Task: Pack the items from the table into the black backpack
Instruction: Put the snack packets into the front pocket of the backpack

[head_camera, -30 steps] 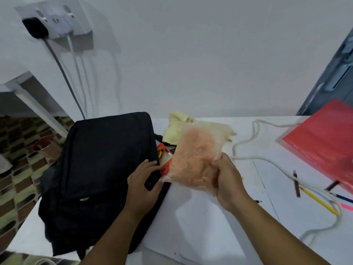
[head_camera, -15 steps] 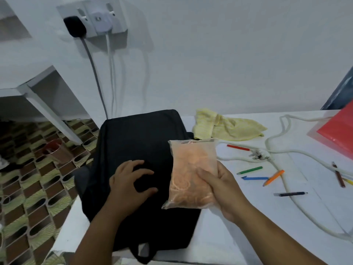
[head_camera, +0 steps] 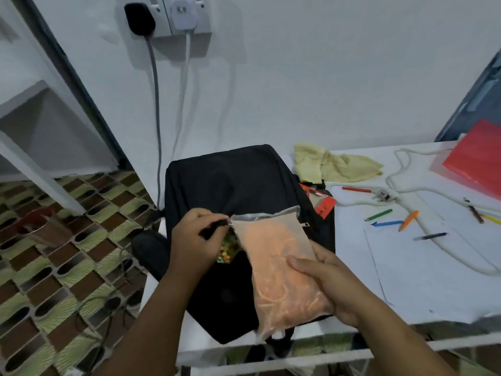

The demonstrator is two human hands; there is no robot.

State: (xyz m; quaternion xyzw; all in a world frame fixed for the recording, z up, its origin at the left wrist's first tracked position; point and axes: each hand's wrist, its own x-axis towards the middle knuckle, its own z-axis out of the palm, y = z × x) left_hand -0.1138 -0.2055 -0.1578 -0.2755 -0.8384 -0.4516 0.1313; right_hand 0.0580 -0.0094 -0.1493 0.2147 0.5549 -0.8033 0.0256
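Your left hand (head_camera: 193,240) pinches the black backpack (head_camera: 230,185) flap open so your right hand (head_camera: 333,283), gripping the orange bag (head_camera: 279,267), can feed it in

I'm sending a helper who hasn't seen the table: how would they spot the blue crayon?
Start at the black backpack and look right across the white table. Between a green crayon and an orange crayon lies the blue crayon, the only blue one.
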